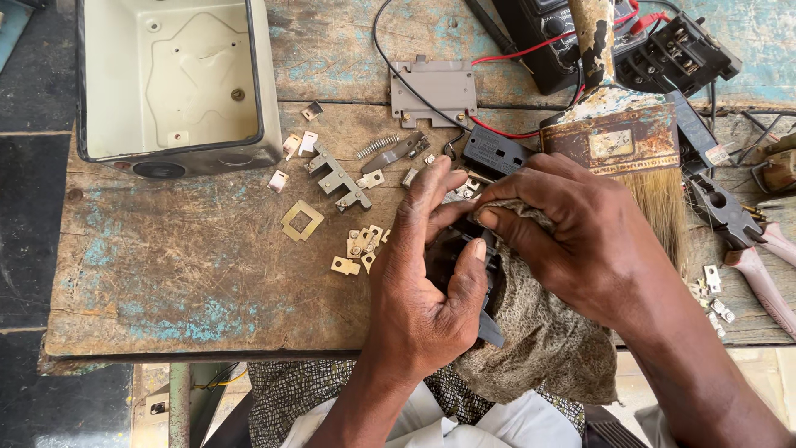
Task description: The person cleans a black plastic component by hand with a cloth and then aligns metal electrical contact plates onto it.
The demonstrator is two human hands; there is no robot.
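Near the front edge of the worn wooden bench [166, 282], toward its right half, my two hands meet over a dark plastic switch part [489, 328]. My left hand [423, 282] is curled around that part, thumb pressed along its right side and fingers closed loosely over the top. My right hand [580, 241] is closed on a brownish mesh cloth [539, 332], pinching a fold of it against the part; the rest of the cloth hangs over the bench's front edge.

Just left of my hands, small brass contact plates [361, 245] lie scattered in a loose cluster, with a square brass frame [301, 220] beside them. A grey stepped bracket [336, 178] and a short coil spring [377, 147] sit nearer the middle. At the back left corner rests an open cream-coloured metal enclosure [178, 79]. Toward the back edge lies a grey mounting plate [434, 90], crossed by a black wire. A rusty, paint-spattered brush [622, 137] rests at the back right, just behind my right hand. Pliers with pink handles [759, 253] lie by the right edge.
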